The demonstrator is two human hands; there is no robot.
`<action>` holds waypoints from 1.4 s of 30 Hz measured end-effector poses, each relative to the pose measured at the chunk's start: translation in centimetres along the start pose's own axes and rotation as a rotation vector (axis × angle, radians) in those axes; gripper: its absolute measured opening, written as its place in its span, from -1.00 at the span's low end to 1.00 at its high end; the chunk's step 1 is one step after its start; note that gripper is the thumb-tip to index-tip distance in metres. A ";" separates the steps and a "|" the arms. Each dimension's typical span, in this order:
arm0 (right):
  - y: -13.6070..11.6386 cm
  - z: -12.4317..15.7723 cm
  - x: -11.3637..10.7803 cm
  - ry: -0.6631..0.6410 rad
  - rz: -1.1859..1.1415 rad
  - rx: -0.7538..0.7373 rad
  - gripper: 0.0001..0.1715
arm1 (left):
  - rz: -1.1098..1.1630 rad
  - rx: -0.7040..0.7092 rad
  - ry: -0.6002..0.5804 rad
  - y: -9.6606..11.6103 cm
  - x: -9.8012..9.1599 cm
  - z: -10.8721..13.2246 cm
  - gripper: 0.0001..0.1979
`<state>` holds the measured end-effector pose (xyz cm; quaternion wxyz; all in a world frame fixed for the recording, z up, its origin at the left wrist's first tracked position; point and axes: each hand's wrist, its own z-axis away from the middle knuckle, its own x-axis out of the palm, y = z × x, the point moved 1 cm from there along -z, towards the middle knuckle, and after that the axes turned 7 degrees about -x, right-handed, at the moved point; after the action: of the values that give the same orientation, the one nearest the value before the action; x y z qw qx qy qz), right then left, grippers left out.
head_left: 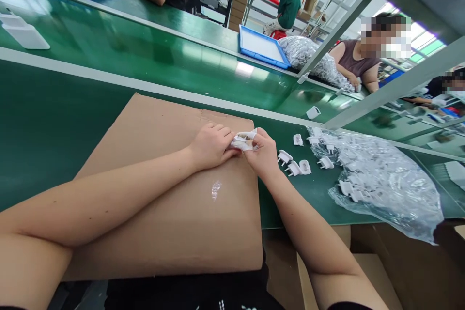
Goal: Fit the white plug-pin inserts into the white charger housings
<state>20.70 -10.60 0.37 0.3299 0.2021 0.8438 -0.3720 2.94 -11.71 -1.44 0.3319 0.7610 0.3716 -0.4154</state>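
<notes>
Over a sheet of brown cardboard (174, 203), both my hands meet around a small white plug piece (241, 138). My left hand (213, 145) is closed on its left side. From the right, my right hand (265, 154) pinches the same piece, with white coverings on its fingertips. The fingers hide much of the piece, so its details cannot be made out. Just right of my right hand, several loose white plug pieces (285, 157) with pins lie on the green table (279, 203).
A clear plastic bag (395, 179) full of white plug pieces lies at right. Beyond a pale rail runs a green conveyor belt (174, 65), carrying a white adapter housing (23, 31). Blue trays (263, 46) line its far side, where other people work. A slanting metal post (392, 89) stands at right.
</notes>
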 end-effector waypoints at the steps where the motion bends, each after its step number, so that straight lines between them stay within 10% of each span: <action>1: -0.2 0.1 0.2 0.015 0.000 0.010 -0.91 | -0.006 0.006 0.005 0.0 0.0 0.0 -0.65; 7: -0.2 2.5 -2.6 -0.031 0.130 0.078 -0.55 | 0.044 0.030 0.080 -0.1 -0.2 0.0 -0.69; 14: 6.9 11.9 -11.0 0.385 0.647 0.333 -0.25 | 0.147 0.028 0.099 -0.5 -0.3 -0.3 -0.66; 19: 9.1 12.9 -9.5 0.136 0.637 0.433 0.20 | 0.177 0.038 0.073 -0.5 -0.4 -0.3 -0.67; 35: 7.0 5.7 -6.2 -0.104 0.455 0.138 -0.60 | 0.251 0.009 -0.014 -0.8 -0.5 -0.3 -0.66; 42: 5.0 2.0 -6.7 0.237 -0.364 0.611 -0.62 | 0.365 -0.037 0.058 -1.3 -0.2 -0.2 -0.69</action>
<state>29.13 -9.59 1.58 0.0828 0.1797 0.7482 -0.6333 1.87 -10.95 -1.39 0.4048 0.8213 0.2444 -0.3193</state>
